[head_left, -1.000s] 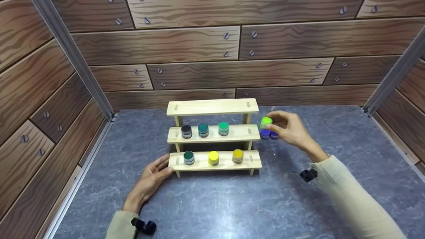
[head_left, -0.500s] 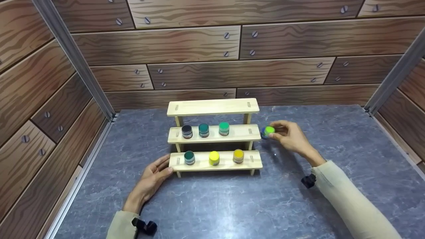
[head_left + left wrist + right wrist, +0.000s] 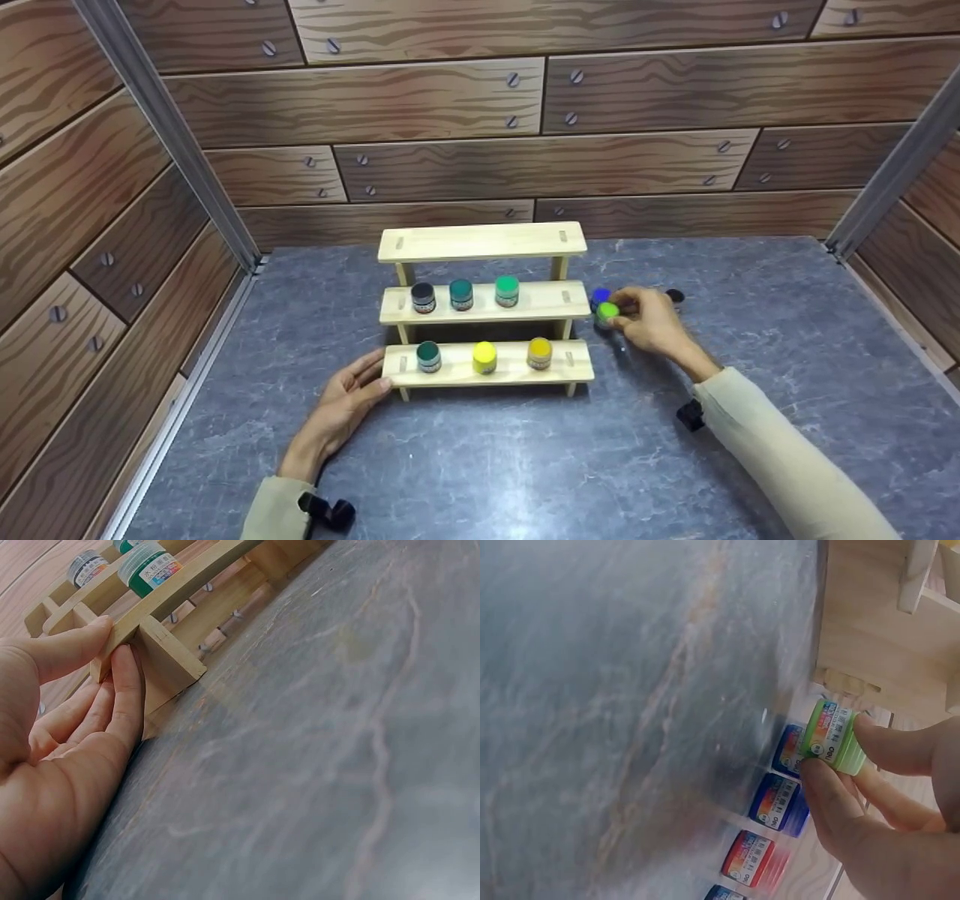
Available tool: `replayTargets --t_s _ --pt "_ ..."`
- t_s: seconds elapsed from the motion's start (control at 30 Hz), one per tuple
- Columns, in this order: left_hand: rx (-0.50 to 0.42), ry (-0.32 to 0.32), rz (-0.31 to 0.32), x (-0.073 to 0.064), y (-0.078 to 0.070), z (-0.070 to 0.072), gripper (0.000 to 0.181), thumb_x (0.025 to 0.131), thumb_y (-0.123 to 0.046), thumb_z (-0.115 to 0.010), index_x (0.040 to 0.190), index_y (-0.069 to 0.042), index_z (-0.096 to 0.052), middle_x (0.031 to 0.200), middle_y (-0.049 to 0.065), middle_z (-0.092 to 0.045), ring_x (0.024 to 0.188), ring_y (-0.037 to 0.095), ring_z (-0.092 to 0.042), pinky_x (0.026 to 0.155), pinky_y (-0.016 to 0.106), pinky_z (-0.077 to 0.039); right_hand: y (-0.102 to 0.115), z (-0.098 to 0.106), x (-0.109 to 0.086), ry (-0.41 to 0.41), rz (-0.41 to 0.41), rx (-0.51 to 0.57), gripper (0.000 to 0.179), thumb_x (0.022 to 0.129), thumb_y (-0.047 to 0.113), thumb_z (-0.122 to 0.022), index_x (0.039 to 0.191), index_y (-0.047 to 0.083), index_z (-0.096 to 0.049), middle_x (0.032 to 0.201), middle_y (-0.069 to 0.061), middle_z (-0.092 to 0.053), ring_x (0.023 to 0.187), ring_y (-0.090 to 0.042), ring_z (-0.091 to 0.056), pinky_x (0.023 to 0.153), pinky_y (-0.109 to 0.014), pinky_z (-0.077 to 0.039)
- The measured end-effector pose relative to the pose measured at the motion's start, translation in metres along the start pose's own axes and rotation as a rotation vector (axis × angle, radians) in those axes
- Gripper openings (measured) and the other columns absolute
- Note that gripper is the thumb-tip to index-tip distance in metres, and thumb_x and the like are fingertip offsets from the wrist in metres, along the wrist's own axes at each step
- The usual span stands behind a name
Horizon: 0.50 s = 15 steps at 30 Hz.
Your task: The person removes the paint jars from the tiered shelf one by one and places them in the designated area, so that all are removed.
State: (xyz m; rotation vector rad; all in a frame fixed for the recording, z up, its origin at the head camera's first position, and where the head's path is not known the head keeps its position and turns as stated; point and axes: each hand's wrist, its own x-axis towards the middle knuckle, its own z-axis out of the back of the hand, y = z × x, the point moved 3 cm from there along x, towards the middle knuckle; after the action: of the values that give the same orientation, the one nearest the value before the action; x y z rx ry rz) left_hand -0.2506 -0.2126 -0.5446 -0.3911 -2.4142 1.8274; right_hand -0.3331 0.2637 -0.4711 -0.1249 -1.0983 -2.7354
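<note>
My left hand point(image 3: 339, 409) grips the left end of the bottom step of a three-step wooden stand point(image 3: 480, 241); the left wrist view shows the thumb on top and fingers beneath. My right hand point(image 3: 651, 322) pinches a light green paint jar point(image 3: 607, 313), seen side-on as a labelled jar point(image 3: 831, 736) in the right wrist view. A blue-lidded jar point(image 3: 601, 295) stands just behind it. On the middle step are a black jar point(image 3: 423, 297), a teal jar point(image 3: 461, 294) and a green jar point(image 3: 507, 290). The bottom step bears a dark green jar point(image 3: 428, 356), a yellow jar point(image 3: 484, 357) and an orange-yellow jar point(image 3: 539, 353).
Beyond my right hand a dark-lidded jar point(image 3: 676, 295) shows. The right wrist view has another blue jar point(image 3: 779, 802), a red jar point(image 3: 751, 859) and a dark blue jar point(image 3: 724, 892) in a row. Wood-patterned walls point(image 3: 480, 169) enclose the grey marbled table point(image 3: 480, 457).
My right hand has lowered the light green jar from above the blue jars toward me, down in front of them. A dark lid has come into sight behind that hand. My left hand stays put.
</note>
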Motion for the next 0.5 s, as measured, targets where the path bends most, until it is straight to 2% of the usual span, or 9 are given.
replayTargets --t_s 0.27,0.5 --pt "0.006 -0.007 -0.005 -0.0003 -0.0007 -0.0002 0.075 0.103 0.004 -0.063 0.165 0.011 -0.02 0.171 0.032 -0.023 0.131 0.013 -0.059 0.108 0.024 -0.053 -0.0023 -0.002 0.0009 -0.016 0.008 -0.018 0.029 0.088 -0.003 -0.078 0.114 -0.013 -0.072 0.108 -0.031 -0.076 0.099 -0.044 -0.075 0.093 -0.054 -0.062" --pt "0.006 -0.004 0.0 -0.0013 -0.0014 -0.0003 0.076 0.103 0.004 -0.062 0.166 0.009 -0.02 0.172 0.031 -0.023 0.132 0.013 -0.058 0.107 0.023 -0.052 -0.004 -0.0022 0.0016 -0.006 -0.026 -0.015 0.033 0.089 0.001 -0.081 0.118 -0.013 -0.071 0.11 -0.03 -0.076 0.102 -0.044 -0.075 0.096 -0.056 -0.061"
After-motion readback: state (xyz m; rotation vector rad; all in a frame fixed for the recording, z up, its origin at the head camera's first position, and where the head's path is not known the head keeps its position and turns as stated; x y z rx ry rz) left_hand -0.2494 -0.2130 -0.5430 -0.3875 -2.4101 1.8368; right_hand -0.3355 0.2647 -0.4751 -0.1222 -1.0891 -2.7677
